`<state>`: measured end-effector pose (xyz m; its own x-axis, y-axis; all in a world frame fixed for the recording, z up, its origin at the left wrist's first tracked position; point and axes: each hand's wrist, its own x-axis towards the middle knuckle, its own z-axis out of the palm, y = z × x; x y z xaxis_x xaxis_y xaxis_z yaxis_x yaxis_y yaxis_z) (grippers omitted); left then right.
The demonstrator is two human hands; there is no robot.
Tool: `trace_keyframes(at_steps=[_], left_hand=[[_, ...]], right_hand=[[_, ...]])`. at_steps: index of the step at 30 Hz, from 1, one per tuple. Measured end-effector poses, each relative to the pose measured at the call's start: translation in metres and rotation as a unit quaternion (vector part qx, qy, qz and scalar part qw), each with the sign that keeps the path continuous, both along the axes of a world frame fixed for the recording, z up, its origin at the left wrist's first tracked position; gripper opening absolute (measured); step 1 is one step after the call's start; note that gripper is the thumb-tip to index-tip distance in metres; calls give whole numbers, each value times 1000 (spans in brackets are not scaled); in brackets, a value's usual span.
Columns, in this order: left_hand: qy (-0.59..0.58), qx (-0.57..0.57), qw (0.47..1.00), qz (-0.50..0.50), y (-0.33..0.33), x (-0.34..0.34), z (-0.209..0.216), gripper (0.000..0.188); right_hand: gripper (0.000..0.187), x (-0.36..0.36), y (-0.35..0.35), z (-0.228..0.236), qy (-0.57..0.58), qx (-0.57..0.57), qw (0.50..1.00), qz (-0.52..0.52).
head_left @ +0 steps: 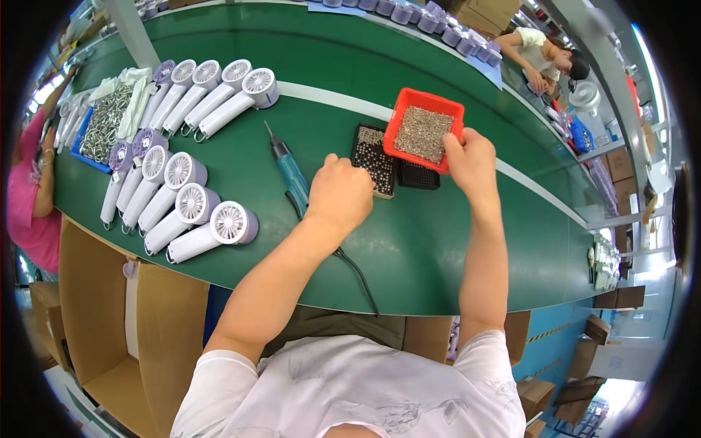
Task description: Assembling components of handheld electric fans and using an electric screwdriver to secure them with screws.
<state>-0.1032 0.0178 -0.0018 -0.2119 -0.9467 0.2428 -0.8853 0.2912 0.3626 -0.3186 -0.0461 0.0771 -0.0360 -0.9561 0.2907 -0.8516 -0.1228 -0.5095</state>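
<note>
My right hand (471, 164) grips the right rim of a red plastic tray (395, 124), thumb over the edge. Many small screws (421, 133) fill the tray, which is held tilted over two black boxes. One black box (384, 191) contains small metal pieces; the other, a black grid box (418, 176), is partly hidden under the red tray. My left hand (341, 191) is closed beside the left edge of the first box; whatever its fingers hold is hidden. Just left of that hand, a teal electric screwdriver (290, 174) lies on the green table, its cord running toward me.
White and lilac handheld fans (191, 171) lie in two groups at left. Beyond them stands a blue tray (91, 158) of metal clips. Lilac parts (431, 23) line the far edge. Co-workers sit far right and left. An open cardboard box (95, 292) stands below the table's near edge.
</note>
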Motion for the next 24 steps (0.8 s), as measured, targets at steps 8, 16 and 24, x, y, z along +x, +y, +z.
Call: trace_keyframes(at_steps=[8, 16, 24], left_hand=[[-10, 53, 998, 8, 4, -2, 6, 21], [-35, 41, 999, 1, 6, -4, 11, 10], [-4, 35, 999, -3, 8, -5, 6, 40]], right_hand=[[33, 16, -16, -17, 37, -18, 999, -16], [31, 19, -20, -22, 81, -50, 995, -15], [30, 24, -20, -22, 68, -61, 996, -6]])
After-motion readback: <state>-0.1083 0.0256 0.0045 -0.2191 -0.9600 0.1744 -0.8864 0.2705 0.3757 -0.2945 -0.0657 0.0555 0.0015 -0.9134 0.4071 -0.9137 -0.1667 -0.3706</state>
